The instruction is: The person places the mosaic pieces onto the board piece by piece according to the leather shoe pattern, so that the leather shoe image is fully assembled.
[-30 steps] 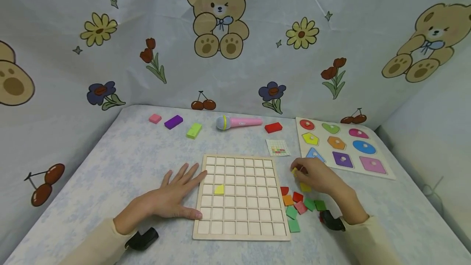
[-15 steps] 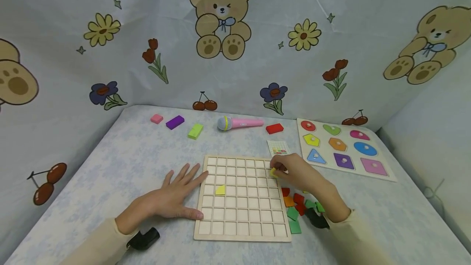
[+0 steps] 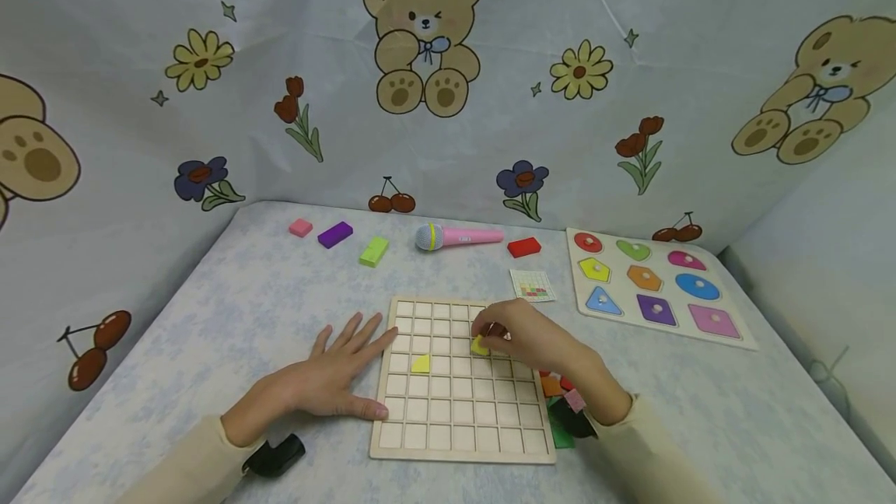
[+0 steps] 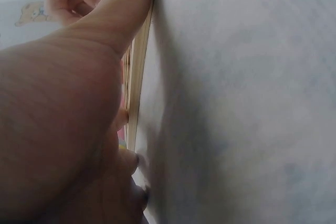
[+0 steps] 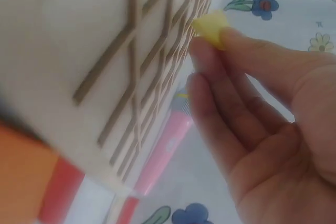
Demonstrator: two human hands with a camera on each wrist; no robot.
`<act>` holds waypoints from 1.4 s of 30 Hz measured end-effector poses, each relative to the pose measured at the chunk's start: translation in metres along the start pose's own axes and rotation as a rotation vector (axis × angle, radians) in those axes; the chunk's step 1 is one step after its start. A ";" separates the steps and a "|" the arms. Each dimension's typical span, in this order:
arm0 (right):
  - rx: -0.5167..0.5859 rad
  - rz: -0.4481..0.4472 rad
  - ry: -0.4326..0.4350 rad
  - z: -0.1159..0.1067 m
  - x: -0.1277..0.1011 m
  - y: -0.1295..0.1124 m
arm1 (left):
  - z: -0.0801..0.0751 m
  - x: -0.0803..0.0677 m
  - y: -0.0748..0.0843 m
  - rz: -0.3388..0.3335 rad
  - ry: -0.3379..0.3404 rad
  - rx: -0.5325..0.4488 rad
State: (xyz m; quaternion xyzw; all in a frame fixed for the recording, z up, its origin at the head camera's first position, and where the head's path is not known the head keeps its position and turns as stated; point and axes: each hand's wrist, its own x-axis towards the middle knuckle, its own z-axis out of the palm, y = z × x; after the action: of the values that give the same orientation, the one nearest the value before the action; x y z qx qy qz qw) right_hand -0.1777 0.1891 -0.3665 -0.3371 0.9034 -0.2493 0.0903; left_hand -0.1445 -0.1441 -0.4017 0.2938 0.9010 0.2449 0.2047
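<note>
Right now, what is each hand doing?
Left hand: open, flat beside the grid board.
Right hand: pinching a yellow piece over the board.

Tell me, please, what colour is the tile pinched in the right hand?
Yellow tile, clearest in the right wrist view.

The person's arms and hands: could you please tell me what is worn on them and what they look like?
Both hands, the left hand and the right hand, are bare, with no gloves, and no rings that show. Each arm wears a long cream sleeve, the left sleeve and the right sleeve, ending at the wrist. A small black device sits at the left wrist, and another black device at the right wrist.
</note>
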 end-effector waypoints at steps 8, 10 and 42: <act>0.040 -0.020 -0.076 0.010 0.007 -0.010 | 0.000 0.001 0.000 -0.009 -0.004 0.007; 0.038 -0.024 -0.078 0.011 0.009 -0.012 | 0.000 0.001 -0.001 -0.015 -0.001 0.009; -0.158 -0.060 -0.086 0.020 0.000 -0.023 | 0.004 0.002 -0.003 -0.025 -0.009 0.011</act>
State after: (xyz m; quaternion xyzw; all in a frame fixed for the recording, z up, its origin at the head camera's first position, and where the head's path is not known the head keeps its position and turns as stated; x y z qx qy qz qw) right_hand -0.1578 0.1665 -0.3721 -0.3805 0.9050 -0.1651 0.0948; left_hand -0.1455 -0.1434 -0.4069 0.2846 0.9050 0.2359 0.2102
